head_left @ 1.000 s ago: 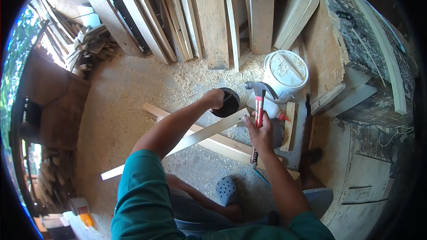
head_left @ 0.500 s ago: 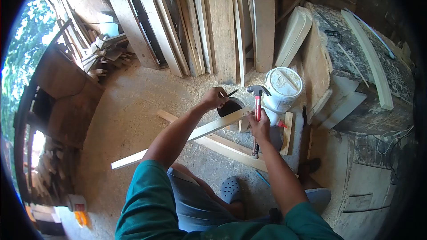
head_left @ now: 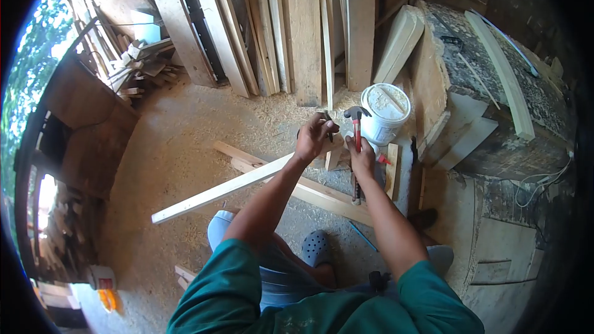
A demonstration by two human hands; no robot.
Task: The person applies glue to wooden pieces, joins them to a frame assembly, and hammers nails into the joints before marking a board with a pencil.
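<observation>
My right hand (head_left: 362, 158) grips a red-handled hammer (head_left: 357, 142) upright, its steel head (head_left: 356, 112) just in front of a white bucket (head_left: 387, 111). My left hand (head_left: 315, 133) is pinched on a small dark nail (head_left: 327, 117) over the far end of a long pale wooden strip (head_left: 229, 187). The strip runs from lower left up to my hands and crosses a second, darker board (head_left: 315, 195) lying on the floor. The two hands are close together, the hammer just right of the left fingers.
Planks (head_left: 303, 31) lean against the back wall. Sawdust covers the concrete floor (head_left: 167, 148). A dusty workbench (head_left: 495, 86) with a pale moulding stands at the right. My foot in a grey clog (head_left: 317, 247) is below the boards. Scrap wood (head_left: 139, 65) is piled at the left.
My left hand has left the black round container and now pinches a nail over the strip's end. The right hand keeps the hammer upright, now closer to the left hand.
</observation>
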